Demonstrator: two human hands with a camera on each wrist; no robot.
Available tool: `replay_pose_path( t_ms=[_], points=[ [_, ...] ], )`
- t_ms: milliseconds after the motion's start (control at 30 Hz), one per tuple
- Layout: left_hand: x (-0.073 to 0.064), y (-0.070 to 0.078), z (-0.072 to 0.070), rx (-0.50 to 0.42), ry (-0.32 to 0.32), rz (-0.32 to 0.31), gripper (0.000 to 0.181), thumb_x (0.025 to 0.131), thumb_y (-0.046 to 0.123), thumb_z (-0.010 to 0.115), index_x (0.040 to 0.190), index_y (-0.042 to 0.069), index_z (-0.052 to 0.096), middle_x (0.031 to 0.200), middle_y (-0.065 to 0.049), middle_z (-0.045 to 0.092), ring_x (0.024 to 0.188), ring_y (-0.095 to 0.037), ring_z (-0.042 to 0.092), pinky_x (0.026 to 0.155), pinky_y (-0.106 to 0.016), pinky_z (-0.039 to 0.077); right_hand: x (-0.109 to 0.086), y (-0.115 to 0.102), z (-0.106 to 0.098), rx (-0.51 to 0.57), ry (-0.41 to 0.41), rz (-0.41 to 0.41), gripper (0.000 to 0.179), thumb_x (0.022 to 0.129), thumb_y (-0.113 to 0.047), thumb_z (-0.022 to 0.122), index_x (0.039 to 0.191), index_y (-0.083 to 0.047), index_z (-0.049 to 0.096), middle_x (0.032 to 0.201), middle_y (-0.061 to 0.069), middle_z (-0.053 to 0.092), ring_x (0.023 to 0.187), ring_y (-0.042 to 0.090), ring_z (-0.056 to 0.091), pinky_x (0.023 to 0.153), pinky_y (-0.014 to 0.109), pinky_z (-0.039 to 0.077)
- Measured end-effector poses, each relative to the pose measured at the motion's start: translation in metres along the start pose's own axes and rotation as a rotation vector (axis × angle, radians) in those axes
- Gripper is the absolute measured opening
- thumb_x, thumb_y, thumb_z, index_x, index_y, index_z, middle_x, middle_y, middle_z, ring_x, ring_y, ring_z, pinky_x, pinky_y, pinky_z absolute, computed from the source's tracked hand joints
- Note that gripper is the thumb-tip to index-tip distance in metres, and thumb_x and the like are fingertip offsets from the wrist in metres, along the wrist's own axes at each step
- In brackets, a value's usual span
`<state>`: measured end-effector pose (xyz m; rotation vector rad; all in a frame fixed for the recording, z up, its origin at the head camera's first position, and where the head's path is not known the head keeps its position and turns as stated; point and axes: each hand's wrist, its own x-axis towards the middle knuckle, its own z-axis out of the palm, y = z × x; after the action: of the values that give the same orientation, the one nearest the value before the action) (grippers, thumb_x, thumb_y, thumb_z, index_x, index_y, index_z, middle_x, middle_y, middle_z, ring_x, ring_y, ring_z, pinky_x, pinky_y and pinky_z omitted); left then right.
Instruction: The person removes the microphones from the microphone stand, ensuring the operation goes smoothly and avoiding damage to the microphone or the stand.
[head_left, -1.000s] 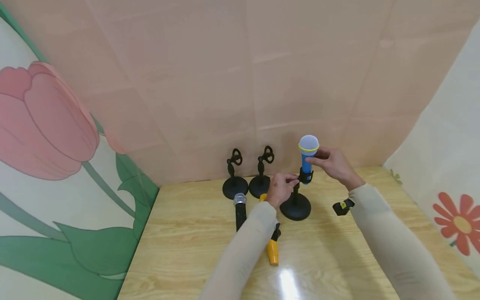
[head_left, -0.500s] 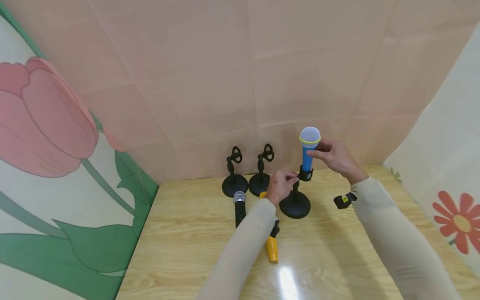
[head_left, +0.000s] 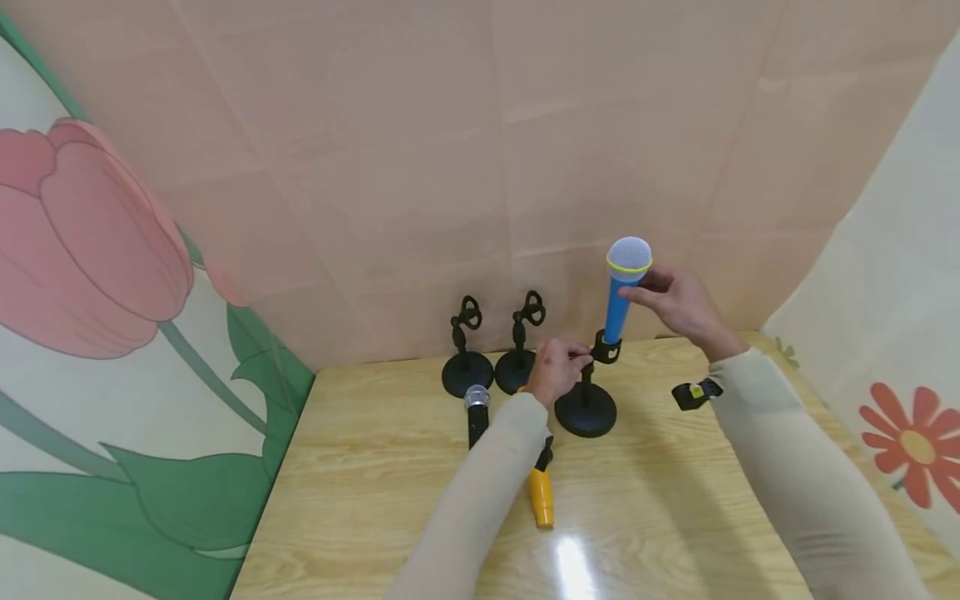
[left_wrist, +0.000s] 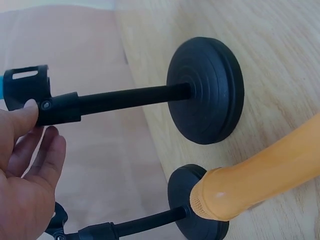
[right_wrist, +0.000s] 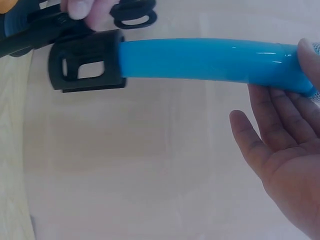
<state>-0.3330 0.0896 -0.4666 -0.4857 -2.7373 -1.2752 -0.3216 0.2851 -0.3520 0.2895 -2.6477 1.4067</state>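
Note:
A blue microphone [head_left: 618,310] with a white grille and yellow ring stands nearly upright, leaning slightly right. Its lower end sits in the black clip [head_left: 607,350] of a desk microphone stand [head_left: 587,412]. My right hand [head_left: 684,310] holds the microphone between thumb and fingers just below the grille; in the right wrist view most of the blue handle [right_wrist: 195,59] shows above the clip. My left hand [head_left: 553,369] pinches the stand just beneath the clip, thumb on the joint near a screw, as the left wrist view shows. The stand's round base [left_wrist: 205,90] appears there too.
Two more black microphone stands [head_left: 467,373] [head_left: 516,369] stand at the table's back edge, left of my hands. A black microphone with a silver grille [head_left: 477,408] and an orange microphone [head_left: 542,500] lie partly under my left arm. A pink backdrop [head_left: 375,208] rises behind.
My right hand has raised the blue microphone, so its lower end no longer pokes out below the clip and more handle shows above it. My left hand keeps its pinch on the stand.

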Motion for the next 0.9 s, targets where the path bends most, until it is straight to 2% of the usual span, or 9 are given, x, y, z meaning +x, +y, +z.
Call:
replay_pose_path(
  t_ms=[67,200,300,433,500,600,667,767,900],
  points=[
    [0.000,0.000,0.000,-0.006,-0.004,-0.010,0.012,0.092,0.019,0.074,0.100,0.015,0.082,0.106,0.008,0.075,0.103,-0.006,0.067,0.091,-0.018,0.050,-0.002,-0.003,-0.003,-0.015,0.021,-0.018,0.056,0.095,-0.035,0.070,0.132,0.005,0.059,0.128,0.027,0.062,0.116,0.035,0.061,0.098,0.047,0.049],
    [0.000,0.001,-0.001,-0.021,-0.010,-0.018,0.013,0.092,0.017,0.074,0.102,0.014,0.081,0.107,0.006,0.075,0.105,-0.009,0.067,0.091,-0.021,0.051,-0.007,-0.009,-0.007,-0.046,0.053,-0.046,0.050,0.094,-0.032,0.072,0.128,0.004,0.063,0.123,0.025,0.065,0.102,0.012,0.065,0.084,0.020,0.050],
    [0.001,0.001,-0.004,-0.035,-0.008,-0.027,0.014,0.093,0.017,0.073,0.103,0.012,0.081,0.108,0.004,0.075,0.107,-0.011,0.067,0.091,-0.022,0.052,-0.010,-0.010,-0.007,-0.046,0.037,-0.052,0.049,0.093,-0.032,0.073,0.126,0.004,0.064,0.121,0.024,0.067,0.099,0.008,0.065,0.077,0.011,0.047],
    [0.001,0.001,-0.005,-0.045,-0.007,-0.042,0.014,0.093,0.017,0.072,0.103,0.012,0.081,0.108,0.004,0.075,0.106,-0.010,0.067,0.089,-0.022,0.052,-0.015,-0.008,-0.004,-0.047,0.006,-0.051,0.049,0.093,-0.032,0.073,0.126,0.004,0.064,0.120,0.023,0.067,0.106,0.026,0.067,0.077,0.015,0.049],
    [0.001,0.001,-0.005,-0.043,-0.011,-0.049,0.014,0.094,0.017,0.072,0.104,0.013,0.080,0.109,0.004,0.075,0.105,-0.010,0.068,0.087,-0.022,0.053,-0.018,-0.006,-0.003,-0.041,-0.002,-0.041,0.049,0.094,-0.032,0.072,0.127,0.003,0.063,0.120,0.023,0.067,0.109,0.032,0.065,0.082,0.024,0.053],
    [0.000,0.003,-0.004,-0.059,-0.012,-0.068,0.014,0.094,0.016,0.071,0.104,0.011,0.080,0.107,0.001,0.075,0.095,-0.008,0.070,0.082,-0.020,0.054,-0.021,-0.003,0.000,-0.034,-0.007,-0.033,0.049,0.094,-0.032,0.071,0.127,0.003,0.063,0.120,0.023,0.067,0.109,0.035,0.065,0.089,0.041,0.054],
    [0.000,0.004,-0.002,-0.083,-0.008,-0.080,0.014,0.094,0.014,0.071,0.104,0.010,0.080,0.105,-0.001,0.076,0.087,-0.007,0.071,0.079,-0.019,0.055,-0.023,-0.001,0.001,-0.030,-0.007,-0.024,0.050,0.094,-0.033,0.071,0.127,0.003,0.063,0.120,0.023,0.067,0.109,0.035,0.065,0.091,0.046,0.053],
    [-0.001,0.006,0.002,-0.132,0.004,-0.102,0.014,0.093,0.011,0.071,0.104,0.009,0.080,0.102,-0.002,0.076,0.077,-0.005,0.071,0.075,-0.018,0.055,-0.028,0.002,0.001,-0.031,-0.009,-0.020,0.050,0.094,-0.034,0.071,0.127,0.003,0.063,0.119,0.023,0.067,0.108,0.034,0.065,0.083,0.036,0.054],
    [-0.001,0.007,0.005,-0.175,0.013,-0.137,0.014,0.093,0.009,0.071,0.104,0.008,0.080,0.098,-0.001,0.076,0.076,-0.006,0.071,0.076,-0.019,0.055,-0.034,0.005,0.002,-0.024,-0.004,-0.018,0.049,0.094,-0.033,0.072,0.126,0.002,0.064,0.119,0.022,0.068,0.102,0.024,0.067,0.074,0.024,0.053]
  ],
)
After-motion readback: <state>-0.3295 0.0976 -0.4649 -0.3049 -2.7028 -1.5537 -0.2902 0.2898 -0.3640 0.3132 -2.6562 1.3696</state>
